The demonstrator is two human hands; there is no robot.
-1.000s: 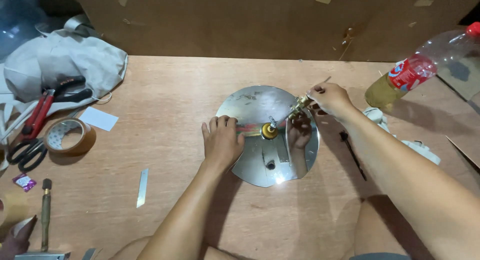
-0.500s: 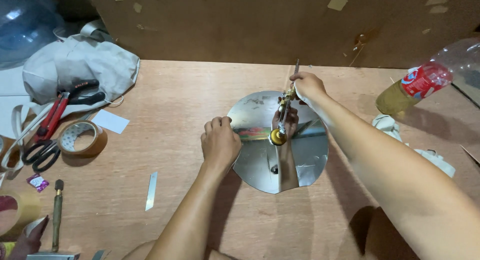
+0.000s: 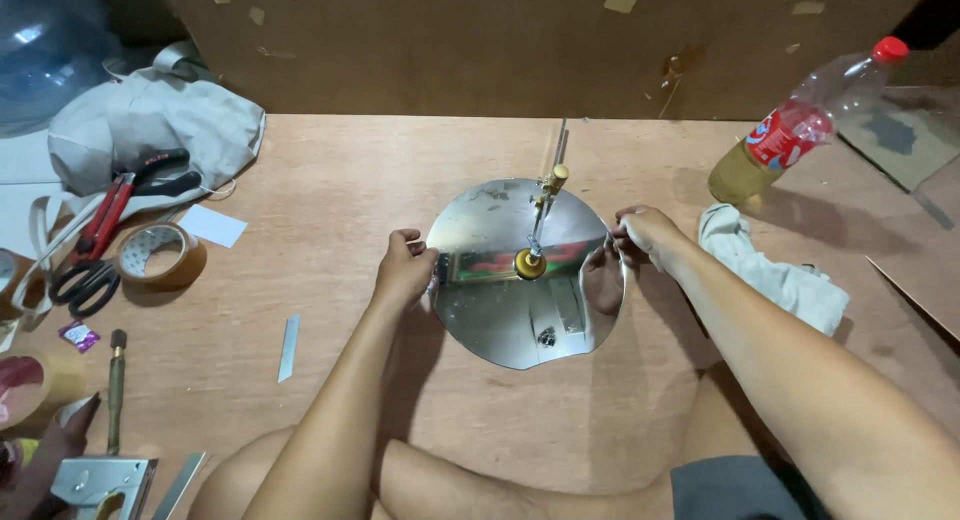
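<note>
A round mirror disc (image 3: 500,325) lies flat on the wooden board (image 3: 330,180). A circle cutter stands on it: its brass base (image 3: 530,264) sits at the disc's middle and its thin arm (image 3: 548,185) points away from me, past the far rim. My left hand (image 3: 405,265) pinches the disc's left edge. At the right edge, my right hand (image 3: 648,230) has its fingertips closed on the rim. Neither hand touches the cutter. My bare legs show under the board's near side.
A plastic bottle (image 3: 800,130) with yellowish liquid leans at the far right, a white cloth (image 3: 770,270) beside it. On the left lie a tape roll (image 3: 158,255), red pliers (image 3: 110,215), scissors (image 3: 80,280), a grey bag (image 3: 150,125), a narrow strip (image 3: 289,334) and a long-handled tool (image 3: 116,385).
My right hand let go of the cutter arm and moved to the disc's right edge. My left hand slid from the disc's top to its left edge. The arm now points away.
</note>
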